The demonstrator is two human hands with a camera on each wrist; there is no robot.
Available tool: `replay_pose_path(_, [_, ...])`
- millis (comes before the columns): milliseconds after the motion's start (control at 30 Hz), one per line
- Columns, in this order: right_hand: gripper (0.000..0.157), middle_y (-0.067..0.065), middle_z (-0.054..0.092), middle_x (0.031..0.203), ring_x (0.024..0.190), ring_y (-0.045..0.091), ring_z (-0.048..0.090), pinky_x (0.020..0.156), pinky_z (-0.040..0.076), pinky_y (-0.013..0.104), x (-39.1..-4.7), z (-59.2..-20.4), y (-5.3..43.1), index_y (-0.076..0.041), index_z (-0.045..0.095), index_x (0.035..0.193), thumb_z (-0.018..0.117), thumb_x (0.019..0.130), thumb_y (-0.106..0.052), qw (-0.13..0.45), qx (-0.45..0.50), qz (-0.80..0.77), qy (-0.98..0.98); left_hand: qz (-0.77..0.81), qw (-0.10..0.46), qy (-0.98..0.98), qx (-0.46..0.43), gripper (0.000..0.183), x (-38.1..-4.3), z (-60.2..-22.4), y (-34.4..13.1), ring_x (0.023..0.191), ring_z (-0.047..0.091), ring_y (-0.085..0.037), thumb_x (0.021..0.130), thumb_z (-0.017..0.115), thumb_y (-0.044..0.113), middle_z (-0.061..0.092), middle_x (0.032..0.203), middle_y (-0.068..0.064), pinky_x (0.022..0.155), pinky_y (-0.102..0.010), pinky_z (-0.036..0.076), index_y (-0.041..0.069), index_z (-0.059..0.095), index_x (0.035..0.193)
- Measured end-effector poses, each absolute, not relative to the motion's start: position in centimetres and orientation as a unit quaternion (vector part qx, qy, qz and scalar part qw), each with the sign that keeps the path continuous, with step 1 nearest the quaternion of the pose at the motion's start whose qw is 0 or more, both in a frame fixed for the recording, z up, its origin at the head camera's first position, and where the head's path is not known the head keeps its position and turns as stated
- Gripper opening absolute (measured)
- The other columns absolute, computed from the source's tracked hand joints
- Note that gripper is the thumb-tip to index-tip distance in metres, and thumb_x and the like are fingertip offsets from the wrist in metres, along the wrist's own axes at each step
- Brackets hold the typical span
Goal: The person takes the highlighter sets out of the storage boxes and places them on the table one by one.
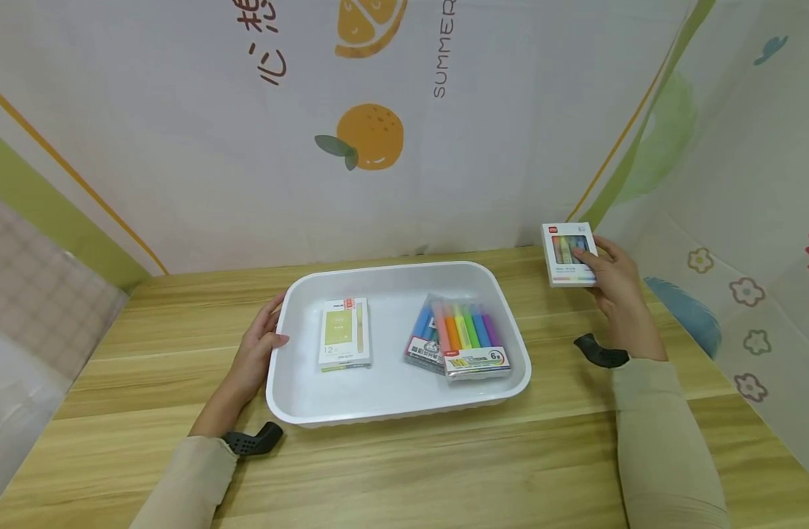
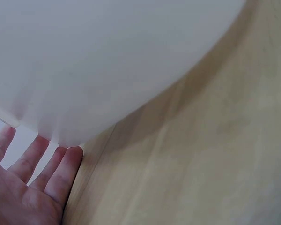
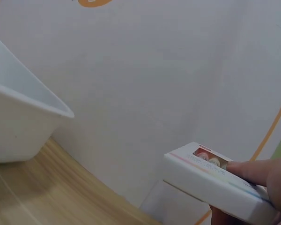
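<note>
My right hand (image 1: 616,279) holds up a small white box of coloured markers (image 1: 568,273) at the right, above the table's back edge. The thumb presses on its front window and the fingers are behind it. In the right wrist view the white box (image 3: 215,187) is seen from its end, tilted. At the left, my left hand (image 1: 255,353) grips the white plastic tray (image 1: 378,400), thumb over the rim. In the left wrist view its fingertips (image 2: 75,152) meet the tray's outer wall (image 2: 112,70).
Inside the tray lie a green-and-white box (image 1: 344,334) on the left and two clear packs on the right. The front pack (image 1: 473,342) shows several bright pens and overlaps the bluish pack (image 1: 422,342). A printed curtain (image 1: 470,176) hangs behind the wooden table (image 1: 404,477).
</note>
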State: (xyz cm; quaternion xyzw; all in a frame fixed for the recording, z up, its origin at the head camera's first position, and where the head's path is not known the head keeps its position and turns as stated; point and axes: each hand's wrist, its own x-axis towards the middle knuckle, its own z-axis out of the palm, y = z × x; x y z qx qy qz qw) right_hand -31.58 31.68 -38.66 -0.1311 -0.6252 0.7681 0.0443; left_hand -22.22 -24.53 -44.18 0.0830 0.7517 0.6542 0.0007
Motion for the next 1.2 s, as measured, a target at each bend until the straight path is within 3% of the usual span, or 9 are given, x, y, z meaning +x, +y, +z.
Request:
replay_pose_path(367, [0.076,-0.008,0.059,0.099,0.068,0.003,0.068,0.056,0.057,0.02,-31.7,-39.6,32.9,-0.021,0.038,0.157,0.075,0.09,-0.018,0.061,-0.178,0.76,-0.622,0.659,-0.001,0.747,0.085,0.07,-22.2,-44.2,-24.6,0.111,0.06,-0.002,0.094,0.039,0.003,0.045,0.144,0.001,0.08,-0.022,0.058,0.013,0.021,0.161])
replay_pose_path(633, [0.068,-0.01,0.058,0.094,0.064,0.002,0.066,0.054,0.055,0.018,-32.2,-40.6,33.5,-0.019,0.039,0.157,0.068,0.095,-0.018,0.052,-0.201,0.734,-0.647,0.665,-0.004,0.741,0.09,0.07,-22.0,-44.3,-24.6,0.11,0.06,-0.001,0.093,0.038,0.002,0.05,0.135,0.017,0.08,-0.022,0.058,0.012,0.022,0.161])
replay_pose_path(967, [0.061,-0.01,0.051,0.106,0.074,-0.001,0.062,0.059,0.054,0.017,-32.5,-41.3,34.0,-0.022,0.036,0.158,0.055,0.1,-0.017,0.045,-0.224,0.713,-0.663,0.664,-0.001,0.743,0.088,0.07,-22.1,-44.3,-24.5,0.11,0.06,-0.002,0.094,0.038,0.002,0.048,0.136,0.015,0.08,-0.022,0.058,0.013,0.022,0.161])
replay_pose_path(1200, [0.064,-0.009,0.051,0.103,0.071,0.0,0.06,0.058,0.052,0.017,-32.5,-41.4,34.2,-0.018,0.034,0.159,0.059,0.1,-0.02,0.047,-0.239,0.7,-0.671,0.667,0.001,0.74,0.086,0.07,-22.0,-44.1,-24.4,0.11,0.06,-0.003,0.093,0.039,0.002,0.049,0.138,0.011,0.08,-0.022,0.057,0.013,0.023,0.16])
